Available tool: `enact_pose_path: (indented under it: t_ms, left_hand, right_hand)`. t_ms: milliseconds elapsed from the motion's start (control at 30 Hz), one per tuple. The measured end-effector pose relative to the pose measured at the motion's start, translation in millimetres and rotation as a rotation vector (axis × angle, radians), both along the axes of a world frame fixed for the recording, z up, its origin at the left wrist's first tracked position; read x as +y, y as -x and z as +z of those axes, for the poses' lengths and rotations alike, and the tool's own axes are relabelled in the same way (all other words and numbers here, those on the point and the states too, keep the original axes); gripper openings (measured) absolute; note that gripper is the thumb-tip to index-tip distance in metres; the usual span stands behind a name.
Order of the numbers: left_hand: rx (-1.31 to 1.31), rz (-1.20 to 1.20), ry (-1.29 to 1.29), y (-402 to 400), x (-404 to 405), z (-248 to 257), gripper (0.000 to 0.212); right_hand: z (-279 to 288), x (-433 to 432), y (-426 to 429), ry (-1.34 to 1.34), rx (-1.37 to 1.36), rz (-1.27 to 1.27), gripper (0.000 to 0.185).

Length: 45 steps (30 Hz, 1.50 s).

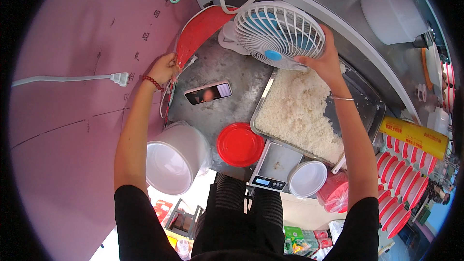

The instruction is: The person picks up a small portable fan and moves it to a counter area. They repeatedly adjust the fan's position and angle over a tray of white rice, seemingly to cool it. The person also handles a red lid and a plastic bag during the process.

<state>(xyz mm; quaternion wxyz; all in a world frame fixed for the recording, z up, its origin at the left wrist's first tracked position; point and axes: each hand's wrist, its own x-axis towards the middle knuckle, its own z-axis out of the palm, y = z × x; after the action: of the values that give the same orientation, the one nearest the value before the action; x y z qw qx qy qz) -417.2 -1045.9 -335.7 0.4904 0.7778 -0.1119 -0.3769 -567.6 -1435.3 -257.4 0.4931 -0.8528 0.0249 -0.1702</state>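
My right hand [324, 59] grips the rim of a white electric fan [279, 36] with a blue hub, the thumb on the front grille. The fan's base rests on the grey metal worktop [239, 69]. At the left edge, my left hand [165, 67] has curled fingers at the lower corner of a red panel [203, 29]. A white cable [163, 105] and a small connector [191, 62] lie close to those fingers; whether they pinch the cable is hidden. Below the fan, a metal tray [266, 96] holds cooked white rice [297, 108].
A phone [208, 92] lies on the worktop. Nearer me are a white bucket [177, 159], a red plate [240, 145], a digital scale [277, 163] and a white bowl [308, 178]. Stacked red-and-white bowls [402, 177] stand right. A plug [119, 79] hangs by the pink wall [72, 116].
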Motion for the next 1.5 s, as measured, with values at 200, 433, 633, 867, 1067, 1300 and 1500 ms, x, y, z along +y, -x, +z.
enact_pose_path:
  t_ms: [200, 433, 633, 867, 1067, 1300, 1500]
  left_hand:
    - [-0.004, -0.062, 0.092, 1.4, 18.6, 11.6, 0.009]
    - [-0.243, 0.09, -0.046, 7.2, 14.2, 23.1, 0.005]
    - [-0.506, 0.127, -0.146, 3.5, -8.4, 56.7, 0.017]
    - [-0.669, 0.112, -0.117, 11.4, -15.1, 110.4, 0.02]
    - [-0.602, 0.157, 0.081, 25.6, -10.8, 141.4, 0.028]
    - [-0.616, 0.386, 0.155, 43.8, -16.8, 154.9, 0.02]
    - [-0.706, 0.428, 0.135, 54.8, -5.9, 171.7, 0.022]
  right_hand:
    - [7.4, -11.1, -4.8, -0.141, 0.113, 0.03, 0.088]
    - [4.3, -9.8, -5.6, -0.097, 0.095, 0.028, 0.088]
    - [-4.0, -14.7, -3.4, -0.097, 0.048, 0.068, 0.086]
    - [3.7, 12.1, -8.0, -0.03, 0.024, 0.036, 0.082]
    - [-6.7, 7.2, -9.1, -0.106, 0.013, 0.047, 0.082]
    - [-6.3, -2.6, -5.7, -0.158, 0.032, 0.13, 0.089]
    - [-2.4, -19.4, 0.2, -0.135, 0.085, 0.085, 0.092]
